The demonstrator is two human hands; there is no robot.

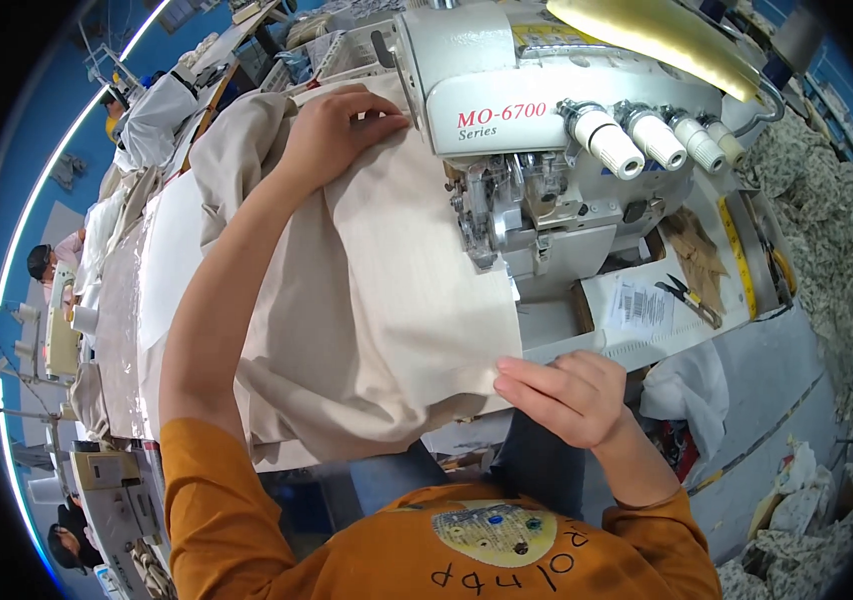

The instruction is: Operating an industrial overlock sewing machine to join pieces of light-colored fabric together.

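Note:
A wide piece of beige fabric (417, 270) lies over the table in front of me, its right edge running beside the needle area of a white overlock sewing machine (487, 85). At the far end of that edge, my left hand (342, 130) rests on the fabric with fingers curled and closed on it, close to the machine's left side. My right hand (572, 395) pinches the near right corner of the fabric between thumb and fingers. Folds bunch up toward my lap and under my left forearm. The fabric's underside is hidden.
Right of the needle area lie thread snips (692, 300), a printed paper label (642, 305), brown scraps (697, 255) and a yellow measuring tape (737, 255). Patterned fabric (812, 190) is heaped at the far right. A yellow lamp (662, 40) overhangs the machine. Other people sit at left.

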